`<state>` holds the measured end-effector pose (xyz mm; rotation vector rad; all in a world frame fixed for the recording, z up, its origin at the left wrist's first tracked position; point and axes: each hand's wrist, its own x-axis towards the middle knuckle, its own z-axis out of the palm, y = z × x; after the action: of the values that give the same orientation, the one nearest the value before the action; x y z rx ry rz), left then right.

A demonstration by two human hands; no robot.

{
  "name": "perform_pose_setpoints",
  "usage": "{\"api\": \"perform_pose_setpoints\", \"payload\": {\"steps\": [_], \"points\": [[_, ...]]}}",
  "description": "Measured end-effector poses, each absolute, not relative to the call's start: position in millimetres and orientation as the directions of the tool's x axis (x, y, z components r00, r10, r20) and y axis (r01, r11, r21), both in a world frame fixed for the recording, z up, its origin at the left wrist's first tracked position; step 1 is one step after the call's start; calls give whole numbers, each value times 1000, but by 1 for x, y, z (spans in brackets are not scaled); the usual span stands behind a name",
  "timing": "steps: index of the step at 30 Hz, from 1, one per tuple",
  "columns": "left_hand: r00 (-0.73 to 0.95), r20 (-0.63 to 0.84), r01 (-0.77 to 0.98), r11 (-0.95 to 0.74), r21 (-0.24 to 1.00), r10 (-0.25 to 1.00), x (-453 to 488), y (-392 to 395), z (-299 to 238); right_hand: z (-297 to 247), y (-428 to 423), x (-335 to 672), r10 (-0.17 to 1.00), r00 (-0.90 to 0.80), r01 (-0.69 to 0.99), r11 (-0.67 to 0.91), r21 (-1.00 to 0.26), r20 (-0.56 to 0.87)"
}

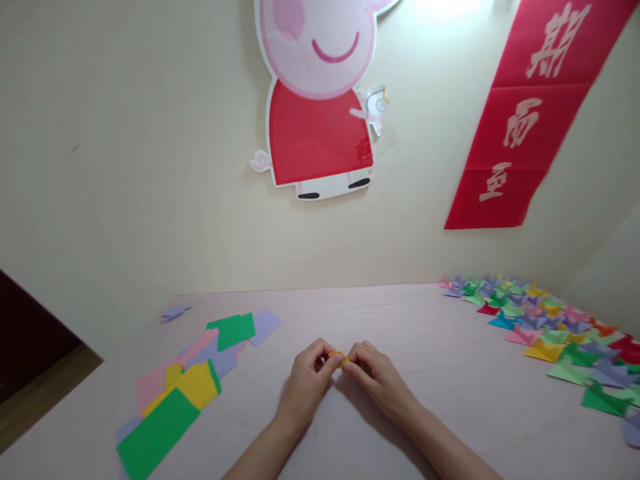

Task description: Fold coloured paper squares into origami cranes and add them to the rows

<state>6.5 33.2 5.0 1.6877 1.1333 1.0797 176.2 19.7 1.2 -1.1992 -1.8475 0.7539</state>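
Between my two hands is a small folded piece of yellow paper (339, 359), pinched at both sides just above the cloth-covered table (320, 437). My left hand (311, 373) grips its left end between thumb and curled fingers. On the other end, my right hand (374, 368) closes with thumb and forefinger. Most of the paper is hidden by the fingers, so its exact folded form does not show.
Loose coloured paper sheets (160, 427) lie overlapping on the left, with a purple folded piece (176, 312) behind them. Many small folded paper figures (545, 349) stand in rows on the right. The wall behind carries a cartoon pig cutout (320, 137) and a red banner (537, 127).
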Motion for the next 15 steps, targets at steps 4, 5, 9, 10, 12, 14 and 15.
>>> {"api": "perform_pose_setpoints", "payload": {"steps": [4,5,9,10,12,14,15], "points": [[185,177,179,-210,961,967,10,33,4,3,18,177,924,-229,483,381,-788,306],[178,169,162,-198,967,969,10,32,5,3,18,177,924,-225,490,381,-784,309],[154,164,125,-184,975,974,10,33,5,-1,18,178,930,-204,484,367,-794,306],[150,165,120,-184,976,975,10,33,5,-2,19,178,932,-201,478,361,-801,301],[144,169,109,-186,977,975,8,35,4,-2,19,178,934,-207,463,354,-812,290],[145,178,105,-194,975,973,7,36,4,-1,19,178,928,-223,441,368,-819,297],[149,184,107,-201,974,972,6,36,4,-1,19,178,924,-224,429,378,-821,309]]}}
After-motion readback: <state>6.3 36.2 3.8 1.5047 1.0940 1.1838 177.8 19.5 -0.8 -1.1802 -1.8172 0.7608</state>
